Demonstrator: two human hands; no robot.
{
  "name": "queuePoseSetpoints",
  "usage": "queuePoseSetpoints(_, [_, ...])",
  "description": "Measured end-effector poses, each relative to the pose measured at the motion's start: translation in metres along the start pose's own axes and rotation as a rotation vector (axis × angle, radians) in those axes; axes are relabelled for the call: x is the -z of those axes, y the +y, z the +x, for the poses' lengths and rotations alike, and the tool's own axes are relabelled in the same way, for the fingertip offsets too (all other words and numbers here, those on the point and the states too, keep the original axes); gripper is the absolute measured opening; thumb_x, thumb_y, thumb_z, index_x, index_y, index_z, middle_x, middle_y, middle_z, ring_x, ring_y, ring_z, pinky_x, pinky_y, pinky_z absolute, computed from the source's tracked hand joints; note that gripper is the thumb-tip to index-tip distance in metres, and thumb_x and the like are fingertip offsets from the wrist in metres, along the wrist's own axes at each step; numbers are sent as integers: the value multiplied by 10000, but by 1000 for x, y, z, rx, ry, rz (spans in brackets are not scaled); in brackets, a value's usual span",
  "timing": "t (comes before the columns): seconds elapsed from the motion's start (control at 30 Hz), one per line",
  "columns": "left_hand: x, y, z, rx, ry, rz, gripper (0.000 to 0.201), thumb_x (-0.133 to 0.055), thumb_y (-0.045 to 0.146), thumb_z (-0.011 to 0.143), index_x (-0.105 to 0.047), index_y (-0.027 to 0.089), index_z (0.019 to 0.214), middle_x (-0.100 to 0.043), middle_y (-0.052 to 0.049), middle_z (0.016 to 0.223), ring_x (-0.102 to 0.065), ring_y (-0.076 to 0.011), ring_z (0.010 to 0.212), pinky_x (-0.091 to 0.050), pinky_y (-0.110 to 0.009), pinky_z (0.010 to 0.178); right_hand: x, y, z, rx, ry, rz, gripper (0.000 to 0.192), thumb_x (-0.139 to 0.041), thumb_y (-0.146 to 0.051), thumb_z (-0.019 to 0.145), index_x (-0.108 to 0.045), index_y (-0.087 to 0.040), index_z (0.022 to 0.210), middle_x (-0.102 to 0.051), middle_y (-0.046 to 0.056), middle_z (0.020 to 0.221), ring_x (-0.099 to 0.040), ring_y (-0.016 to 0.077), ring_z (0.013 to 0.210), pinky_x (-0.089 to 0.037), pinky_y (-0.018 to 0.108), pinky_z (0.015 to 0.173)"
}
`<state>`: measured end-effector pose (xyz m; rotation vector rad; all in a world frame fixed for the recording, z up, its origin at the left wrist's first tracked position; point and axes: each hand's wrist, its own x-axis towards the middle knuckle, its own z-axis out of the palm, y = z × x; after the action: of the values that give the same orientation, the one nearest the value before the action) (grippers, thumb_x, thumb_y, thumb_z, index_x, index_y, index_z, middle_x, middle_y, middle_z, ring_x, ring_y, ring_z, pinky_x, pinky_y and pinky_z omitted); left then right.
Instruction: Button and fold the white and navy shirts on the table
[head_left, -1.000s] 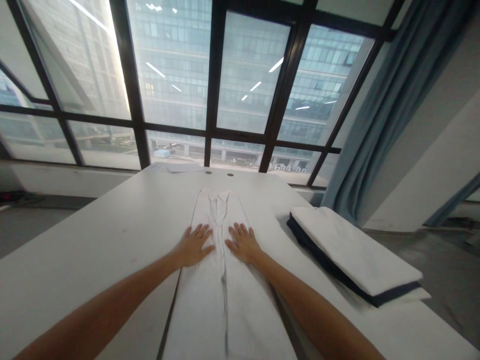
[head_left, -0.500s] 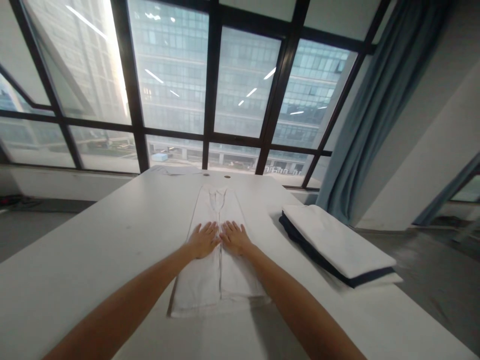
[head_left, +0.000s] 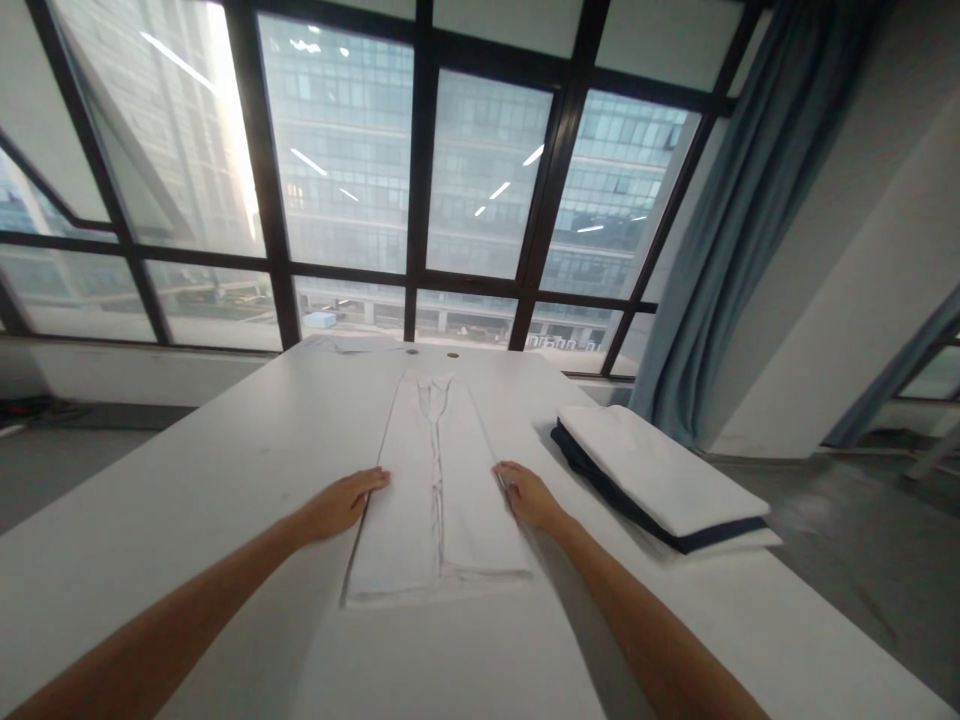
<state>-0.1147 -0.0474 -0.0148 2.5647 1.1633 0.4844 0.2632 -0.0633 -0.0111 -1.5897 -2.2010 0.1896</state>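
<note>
The folded white cloth [head_left: 403, 520] runs lengthwise up frame centre between left hand [head_left: 341, 506] and right hand [head_left: 531, 497], each apparently pinching one long edge.

Widest way in is from the left: bare tabletop [head_left: 247, 455] runs out to its edge, left forearm [head_left: 202, 600] cutting across the near part. Both long edges of the folded white cloth [head_left: 397, 530] are blocked, left hand [head_left: 341, 502] at one, right hand [head_left: 529, 495] at the other. Between the hands it's open from above, also over the cloth's near end. Right side is tighter: right forearm [head_left: 626, 605] slants across, then the fabric stack [head_left: 664, 472] stands proud of the table. Narrow lane between right hand and stack. Window frame [head_left: 469, 284] walls off the back.
</note>
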Motion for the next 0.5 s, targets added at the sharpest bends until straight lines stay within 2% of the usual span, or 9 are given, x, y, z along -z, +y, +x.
queuePoseSetpoints(0.07, [6,-9,-6,-75,-53,-25,483,-357,176,883,-539,209,1329,-460,-32,1455,-350,-164,1383,-245,-378,1173,4,10,-3,66,-30,69,538,-416,-30,775,-613,-145,1262,-535,122,1372,-480,215,1281,-320,395,1118])
queuePoseSetpoints(0.13, [9,-9,-11,-120,-110,-54,456,-397,212,894,-537,232,1327,-459,-38,1456,-350,-183,1384,-257,-408,1162,9,16,-5,127,-86,150,557,-461,-25,739,-629,-169,1250,-498,121,1408,-469,230,1294,-330,399,1109])
queuePoseSetpoints(0.23, [13,1,-22,-154,-145,-67,438,-468,313,906,-521,267,1338,-439,-53,1470,-342,-213,1389,-229,-459,1158,19,17,-14,205,-161,243,563,-579,-63,691,-648,-228,1225,-399,103,1486,-428,257,1322,-332,431,1097])
queuePoseSetpoints(0.3, [17,13,-34,-164,-137,-69,421,-482,358,910,-538,276,1319,-468,-65,1448,-363,-222,1377,-204,-481,1158,29,12,-24,256,-193,287,494,-643,-134,703,-672,-236,1186,-370,102,1503,-388,272,1347,-318,454,1096])
queuePoseSetpoints(0.4, [31,39,-53,-174,-85,-113,369,-427,390,940,-601,268,1242,-596,-70,1322,-491,-206,1274,-206,-474,1154,51,-8,-45,330,-203,359,308,-603,-303,825,-714,-226,1101,-487,106,1420,-359,274,1365,-274,486,1109])
queuePoseSetpoints(0.43, [39,49,-58,-177,-66,-146,364,-422,410,943,-629,257,1200,-646,-70,1247,-544,-202,1209,-237,-458,1144,59,-16,-51,342,-204,398,303,-560,-358,865,-718,-223,1085,-556,109,1352,-403,272,1337,-282,489,1104])
queuePoseSetpoints(0.5, [59,70,-65,-170,-33,-237,377,-445,472,927,-687,227,1078,-719,-68,1058,-625,-205,1040,-361,-408,1071,78,-32,-62,327,-250,501,366,-515,-460,891,-715,-211,1070,-668,106,1178,-551,271,1189,-373,472,1042])
